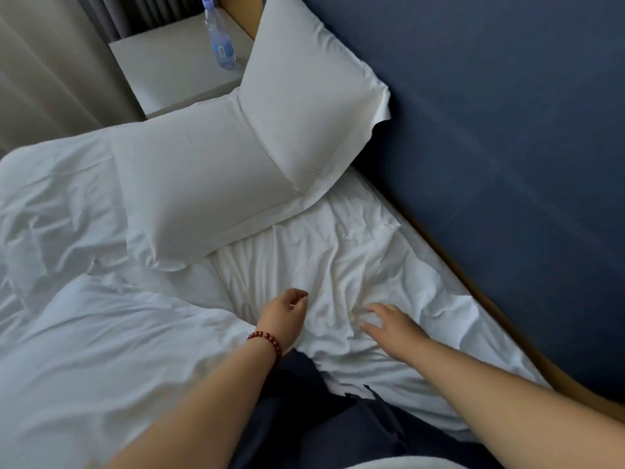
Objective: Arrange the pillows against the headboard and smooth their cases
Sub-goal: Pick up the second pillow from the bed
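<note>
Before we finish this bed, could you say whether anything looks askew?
Yes: the far pillow leans on the headboard, its case flap sticking out; the near pillow lies flat before it. The sheet is creased.

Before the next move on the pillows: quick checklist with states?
1. left hand free: ok, fingers loosely curled, holding nothing.
2. right hand free: ok, fingers spread over the wrinkled sheet.
3. rear pillow against the headboard: ok, it leans on it.
4. front pillow against the headboard: not ok, it lies flat in front of the rear pillow.
5. Cases smooth: not ok, the rear pillow's flap sticks out creased.
6. plastic bottle on the nightstand clear of the rear pillow: cannot tell, it stands very close.
</note>
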`<state>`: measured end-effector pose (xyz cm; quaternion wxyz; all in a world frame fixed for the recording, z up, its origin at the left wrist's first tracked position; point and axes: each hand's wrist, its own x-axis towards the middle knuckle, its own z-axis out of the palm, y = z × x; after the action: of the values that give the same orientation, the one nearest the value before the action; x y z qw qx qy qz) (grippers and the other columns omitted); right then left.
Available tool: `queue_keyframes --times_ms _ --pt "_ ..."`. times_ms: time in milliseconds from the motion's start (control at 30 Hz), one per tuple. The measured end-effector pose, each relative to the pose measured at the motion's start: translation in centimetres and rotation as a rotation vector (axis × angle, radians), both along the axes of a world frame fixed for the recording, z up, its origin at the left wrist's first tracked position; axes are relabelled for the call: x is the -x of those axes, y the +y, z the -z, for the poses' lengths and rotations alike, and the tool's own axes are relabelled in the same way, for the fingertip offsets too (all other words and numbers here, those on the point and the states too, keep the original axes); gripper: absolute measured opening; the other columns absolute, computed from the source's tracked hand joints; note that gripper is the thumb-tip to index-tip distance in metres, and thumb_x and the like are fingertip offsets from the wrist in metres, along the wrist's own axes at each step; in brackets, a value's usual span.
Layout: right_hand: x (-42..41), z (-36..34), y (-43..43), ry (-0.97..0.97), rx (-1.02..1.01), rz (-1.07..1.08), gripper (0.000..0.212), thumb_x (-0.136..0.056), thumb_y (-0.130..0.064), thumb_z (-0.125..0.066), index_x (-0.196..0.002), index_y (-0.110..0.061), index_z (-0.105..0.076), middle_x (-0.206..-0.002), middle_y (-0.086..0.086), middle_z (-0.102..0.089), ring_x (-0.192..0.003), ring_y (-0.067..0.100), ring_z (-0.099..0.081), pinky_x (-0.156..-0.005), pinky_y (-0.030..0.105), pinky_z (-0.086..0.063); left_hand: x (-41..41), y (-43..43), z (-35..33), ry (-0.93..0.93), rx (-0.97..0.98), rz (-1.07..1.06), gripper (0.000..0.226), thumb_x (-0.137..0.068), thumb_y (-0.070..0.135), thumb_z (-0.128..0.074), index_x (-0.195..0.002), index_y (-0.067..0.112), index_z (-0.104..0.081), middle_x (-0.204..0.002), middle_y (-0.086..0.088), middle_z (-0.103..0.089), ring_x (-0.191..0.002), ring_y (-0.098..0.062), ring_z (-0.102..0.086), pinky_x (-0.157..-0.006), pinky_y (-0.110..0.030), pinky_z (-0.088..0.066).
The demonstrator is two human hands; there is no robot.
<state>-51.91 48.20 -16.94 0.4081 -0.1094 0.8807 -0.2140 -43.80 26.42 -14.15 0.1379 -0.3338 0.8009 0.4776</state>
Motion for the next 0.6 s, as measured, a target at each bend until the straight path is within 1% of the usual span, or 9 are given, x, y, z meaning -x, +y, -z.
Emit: queue_keyframes --times_ms 33,67,167,233,300,367,433,500,600 --pt "-0.4 0.1 1.8 -0.004 0.012 -0.005 0.058 -0.096 -0.052 -0.05 -0.147 -0.027 -0.037 -0.151 0.002 -0.036 -0.131 0.019 -0.043 -0.101 0.025 -0.037 0.2 1.5 -0.2 0.028 0.018 -0.019 0.024 -0.098 0.031 -0.05 -0.116 0.024 -0.065 -0.101 0.007 -0.067 -0.082 -0.008 -0.06 -0.068 -0.019 -0.045" --pt "-0.7 0.1 3.5 0.0 0.031 -0.01 0.058 -0.096 -0.053 -0.05 -0.147 -0.028 -0.037 -0.151 0.001 -0.036 -0.13 0.018 -0.043 -0.1 0.024 -0.037 0.4 2.9 -0.5 0.059 0.028 -0.04 0.025 -0.098 0.031 -0.051 -0.117 0.023 -0.065 -0.103 0.006 -0.067 -0.083 -0.011 -0.06 -0.071 -0.023 -0.047" --pt "-1.0 -0.8 7.9 0.041 0.095 -0.073 0.059 -0.094 -0.055 -0.051 -0.146 -0.031 -0.037 -0.151 -0.003 -0.036 -0.131 0.016 -0.044 -0.102 0.025 -0.037 0.7 7.7 -1.4 0.141 0.011 -0.105 0.024 -0.098 0.029 -0.05 -0.116 0.022 -0.065 -0.11 0.003 -0.068 -0.099 -0.014 -0.063 -0.085 -0.03 -0.051" --pt "-0.9 -1.9 10.1 0.083 0.121 -0.113 0.059 -0.094 -0.057 -0.05 -0.146 -0.033 -0.037 -0.151 -0.004 -0.036 -0.131 0.016 -0.043 -0.103 0.028 -0.038 0.6 11.0 -2.0 0.169 0.0 -0.115 0.019 -0.098 0.03 -0.051 -0.111 0.026 -0.064 -0.11 0.003 -0.069 -0.101 -0.013 -0.063 -0.087 -0.034 -0.053" --pt "-0.5 -3.0 11.9 0.11 0.147 -0.12 0.057 -0.094 -0.057 -0.049 -0.145 -0.034 -0.037 -0.151 -0.005 -0.036 -0.13 0.016 -0.044 -0.1 0.029 -0.04 0.5 14.0 -2.7 0.185 -0.009 -0.12 0.016 -0.098 0.03 -0.051 -0.108 0.028 -0.063 -0.109 0.004 -0.069 -0.1 -0.012 -0.064 -0.086 -0.033 -0.053" --pt "-0.2 -3.9 13.2 0.114 0.182 -0.12 0.057 -0.094 -0.057 -0.049 -0.145 -0.035 -0.037 -0.152 -0.006 -0.035 -0.131 0.016 -0.043 -0.097 0.029 -0.04 0.3 16.6 -3.4 0.194 0.007 -0.119 0.018 -0.098 0.029 -0.051 -0.11 0.026 -0.064 -0.108 0.005 -0.069 -0.1 -0.011 -0.064 -0.086 -0.029 -0.052" --pt "0.2 -4.4 14.2 0.112 0.2 -0.137 0.057 -0.095 -0.056 -0.05 -0.145 -0.033 -0.038 -0.152 -0.005 -0.035 -0.132 0.017 -0.043 -0.097 0.029 -0.04 0.1 18.7 -4.0 0.193 0.026 -0.128 0.02 -0.097 0.029 -0.052 -0.111 0.024 -0.065 -0.107 0.005 -0.07 -0.099 -0.011 -0.064 -0.086 -0.029 -0.052" --pt "0.3 -4.4 15.2 0.093 0.204 -0.148 0.056 -0.095 -0.055 -0.05 -0.145 -0.032 -0.039 -0.151 -0.003 -0.036 -0.131 0.018 -0.044 -0.096 0.029 -0.04 -0.4 20.5 -4.5 0.167 0.039 -0.142 0.021 -0.097 0.03 -0.053 -0.113 0.024 -0.065 -0.107 0.004 -0.069 -0.1 -0.011 -0.064 -0.088 -0.029 -0.051" --pt "-0.2 -3.5 16.1 0.017 0.18 -0.167 0.057 -0.094 -0.056 -0.051 -0.144 -0.031 -0.041 -0.147 -0.001 -0.04 -0.126 0.018 -0.048 -0.097 0.031 -0.044 -1.8 22.4 -5.1 0.086 0.058 -0.156 0.027 -0.098 0.031 -0.053 -0.12 0.021 -0.064 -0.113 0.005 -0.066 -0.103 -0.01 -0.061 -0.09 -0.027 -0.048"
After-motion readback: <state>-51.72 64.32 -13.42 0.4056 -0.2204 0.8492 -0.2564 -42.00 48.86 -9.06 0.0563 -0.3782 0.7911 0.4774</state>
